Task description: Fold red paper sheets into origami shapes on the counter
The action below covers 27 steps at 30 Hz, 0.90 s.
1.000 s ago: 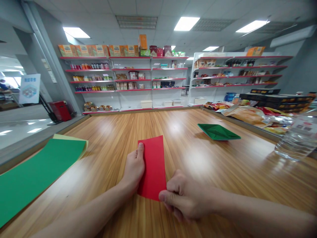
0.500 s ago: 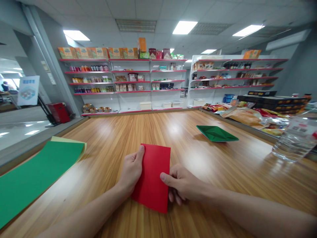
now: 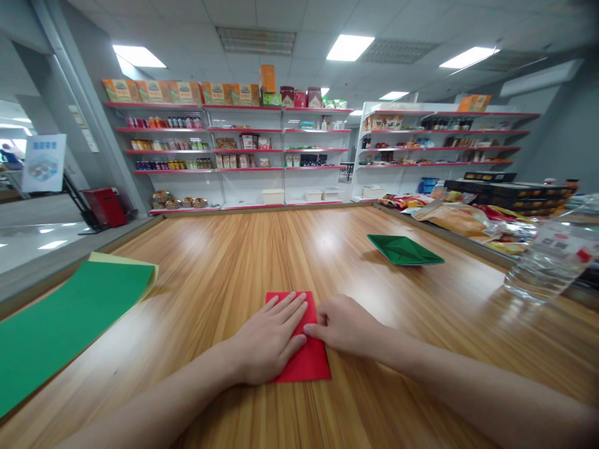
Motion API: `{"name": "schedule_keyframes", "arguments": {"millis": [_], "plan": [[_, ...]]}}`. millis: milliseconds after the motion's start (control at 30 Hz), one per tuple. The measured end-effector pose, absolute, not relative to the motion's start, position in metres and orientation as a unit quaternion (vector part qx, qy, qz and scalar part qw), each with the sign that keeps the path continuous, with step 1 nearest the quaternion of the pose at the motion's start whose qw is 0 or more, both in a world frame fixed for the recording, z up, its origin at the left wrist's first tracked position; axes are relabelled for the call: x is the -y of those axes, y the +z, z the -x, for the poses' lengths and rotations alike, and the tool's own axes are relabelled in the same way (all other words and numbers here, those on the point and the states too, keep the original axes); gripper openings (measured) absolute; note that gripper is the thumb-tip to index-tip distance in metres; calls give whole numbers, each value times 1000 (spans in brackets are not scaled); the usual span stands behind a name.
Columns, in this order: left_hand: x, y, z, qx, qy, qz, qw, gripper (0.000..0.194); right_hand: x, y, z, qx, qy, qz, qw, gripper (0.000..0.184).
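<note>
A folded sheet of red paper (image 3: 306, 365) lies on the wooden table in front of me. Flat across its left and upper part rests my left hand (image 3: 269, 340), fingers stretched out and slightly spread. My right hand (image 3: 346, 327) is at the paper's right edge with its fingers curled in. Its thumb tip sits on top of the sheet, and the curled fingers hide part of that edge. Farther off to the right is a folded green paper piece (image 3: 405, 249) with creases in its surface.
Green paper sheets (image 3: 79, 312) with a yellowish one beneath lie at the left. A clear water bottle (image 3: 547, 262) stands at the right, near snack packets (image 3: 458, 218) and stacked black boxes (image 3: 505, 194). Stocked shelves (image 3: 243, 149) line the back beyond the table (image 3: 224, 249).
The red paper has gone from being held up, tilted, to lying flat on the table. My left hand has let go of its edge and spread over it; my right fingers have curled in.
</note>
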State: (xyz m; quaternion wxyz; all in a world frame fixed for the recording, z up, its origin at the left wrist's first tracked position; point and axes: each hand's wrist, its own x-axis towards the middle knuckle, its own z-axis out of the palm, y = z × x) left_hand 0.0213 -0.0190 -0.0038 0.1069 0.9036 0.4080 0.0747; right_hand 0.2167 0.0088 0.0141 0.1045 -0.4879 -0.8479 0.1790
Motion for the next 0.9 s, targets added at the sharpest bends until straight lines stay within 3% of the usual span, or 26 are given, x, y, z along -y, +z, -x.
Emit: {"name": "schedule_keyframes", "arguments": {"millis": [100, 200, 333, 433, 533, 600, 633, 767, 900], "plan": [[19, 1, -20, -403, 73, -907, 98, 67, -9, 13, -220, 897, 146, 388, 154, 18], [18, 5, -20, -395, 67, -911, 102, 80, -17, 12, -225, 916, 183, 329, 135, 20], [16, 7, -19, -393, 57, -911, 115, 96, -39, 6, -229, 906, 200, 345, 145, 23], [13, 4, -20, -379, 86, -910, 147, 97, -56, -1, -231, 889, 204, 375, 168, 22], [1, -3, -18, -388, 277, -838, 266, 76, -64, -8, -232, 889, 211, 361, 188, 22], [-13, -9, -11, -425, 554, -618, 363, 41, -65, -9, -233, 889, 215, 352, 200, 22], [-21, -11, -6, -439, 605, -559, 361, 38, -65, -9, -233, 888, 218, 350, 203, 22], [-45, -15, 18, -431, 672, -464, 383, 45, -63, -7, -233, 884, 236, 350, 200, 23], [-43, -13, 19, -398, 655, -478, 430, 35, -62, -5, -232, 899, 209, 325, 206, 23]]}}
